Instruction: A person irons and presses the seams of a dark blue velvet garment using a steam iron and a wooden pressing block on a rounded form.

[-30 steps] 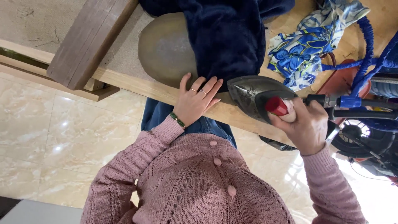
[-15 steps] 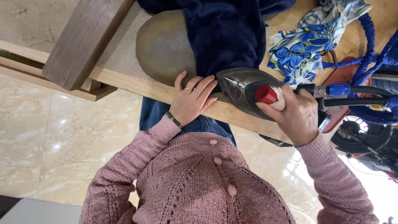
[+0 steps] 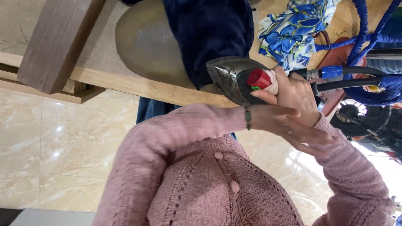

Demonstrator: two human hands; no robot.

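My right hand (image 3: 296, 93) grips the handle of a grey steam iron (image 3: 229, 76) that has a red knob (image 3: 258, 78). The iron's tip rests against the dark blue plush garment (image 3: 209, 33), which is draped over a rounded olive pressing pad (image 3: 142, 44). My left hand (image 3: 289, 124), with a green bracelet at the wrist, reaches across under my right hand with its fingers stretched out flat. It holds nothing and lies close to my right wrist. Both arms are in pink knitted sleeves.
The pad sits on a wooden table (image 3: 125, 86) with a thick wooden block (image 3: 54, 46) at the left. A blue floral cloth (image 3: 293, 29) and blue-wrapped hoses (image 3: 364, 25) lie to the right. Dark machinery (image 3: 368, 121) stands beside a glossy marble floor (image 3: 63, 146).
My left hand has lifted off the blue garment and swung right, under my right hand. The iron has moved left onto the garment's edge.
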